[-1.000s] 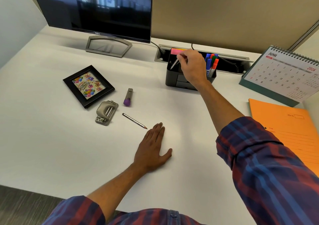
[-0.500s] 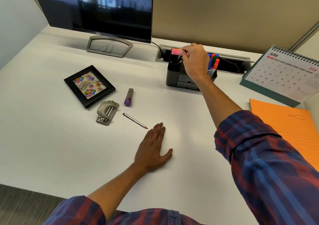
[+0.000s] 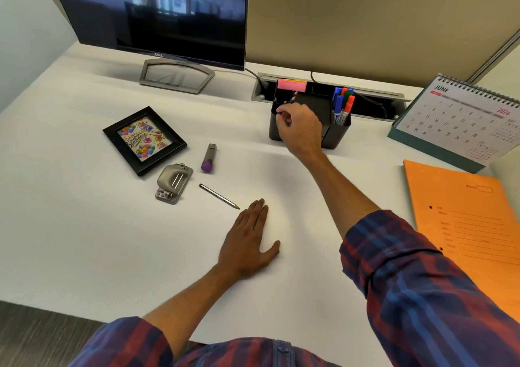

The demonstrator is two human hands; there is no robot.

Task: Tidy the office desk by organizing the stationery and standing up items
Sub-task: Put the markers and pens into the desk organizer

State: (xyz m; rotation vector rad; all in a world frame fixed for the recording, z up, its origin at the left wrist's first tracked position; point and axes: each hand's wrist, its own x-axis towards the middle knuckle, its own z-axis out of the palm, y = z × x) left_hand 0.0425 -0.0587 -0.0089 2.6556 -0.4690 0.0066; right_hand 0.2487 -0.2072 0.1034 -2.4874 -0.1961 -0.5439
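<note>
My right hand (image 3: pixel 299 126) is at the front left of the black desk organizer (image 3: pixel 336 131), its fingers curled round a thin dark pen (image 3: pixel 292 99) whose end sticks up over the left compartment. Coloured markers (image 3: pixel 343 105) stand in the right compartment and pink sticky notes (image 3: pixel 291 85) sit at the back. My left hand (image 3: pixel 247 243) rests flat on the desk. A pencil (image 3: pixel 219 196) lies just beyond its fingertips. Further left lie a purple-ended tool (image 3: pixel 208 158), a grey hole punch (image 3: pixel 174 182) and a black photo frame (image 3: pixel 145 140), flat on its back.
A monitor (image 3: pixel 157 9) on its stand is at the back left. A desk calendar (image 3: pixel 461 119) stands at the right, with an orange folder (image 3: pixel 464 220) lying in front of it. A cable slot (image 3: pixel 374 99) runs behind the organizer.
My right hand has come down and left, from above the organizer to its front left corner, taking the pen lower into the left compartment. My left hand has stayed put.
</note>
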